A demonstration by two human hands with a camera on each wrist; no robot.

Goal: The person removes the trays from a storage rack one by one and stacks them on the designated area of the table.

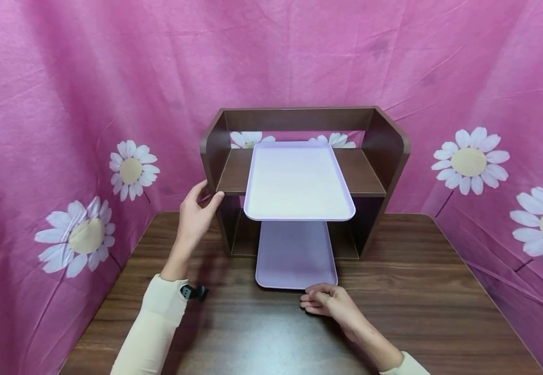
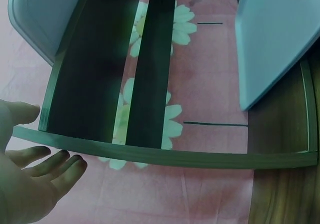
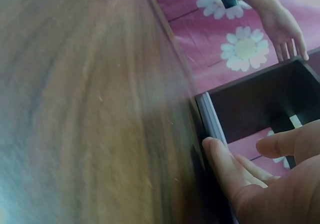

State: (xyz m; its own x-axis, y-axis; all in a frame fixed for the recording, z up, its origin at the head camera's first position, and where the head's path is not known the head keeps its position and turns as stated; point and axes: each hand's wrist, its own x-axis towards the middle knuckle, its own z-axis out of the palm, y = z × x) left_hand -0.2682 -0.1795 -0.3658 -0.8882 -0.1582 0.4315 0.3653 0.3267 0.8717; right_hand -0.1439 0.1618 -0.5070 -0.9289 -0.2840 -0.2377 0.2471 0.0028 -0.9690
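A dark brown two-tier shelf (image 1: 301, 119) stands on the table. My left hand (image 1: 198, 211) holds its left side panel, with the thumb at the inner side and the fingers along the outside. One pale lavender tray (image 1: 299, 179) lies on the upper shelf board and juts out past its front. Below it, a second lavender tray (image 1: 295, 260) sits partly inside the lower level, its front part out over the table. At that lower tray's front right corner is my right hand (image 1: 334, 307). Its fingers touch the tray's edge, while the thumb (image 3: 277, 146) stands apart.
The wood-grain table (image 1: 417, 297) carries the shelf near its back edge. Pink cloth (image 1: 295, 57) with large white daisies hangs behind and at both sides. A black band (image 1: 194, 292) is on the left wrist.
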